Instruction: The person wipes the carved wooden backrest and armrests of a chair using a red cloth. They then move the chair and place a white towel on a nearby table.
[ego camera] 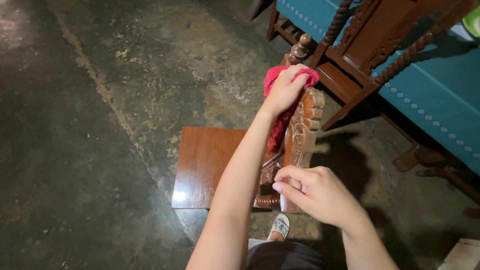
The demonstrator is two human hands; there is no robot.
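Pressing a crumpled red knitted cloth (280,107) against the carved top rail of a dark polished wooden chair (303,125), the left hand (285,92) was closed around the fabric, part of which hung down below the wrist. Nearer the body, the right hand (317,192) gripped the chair's back at its lower end, fingers (295,182) curled shut on the wood. Left of both hands lay the chair's glossy flat seat (205,167). Beyond the left hand stood a second carved chair (370,45) against a table draped in teal cloth (440,90), on stained concrete floor (90,150).
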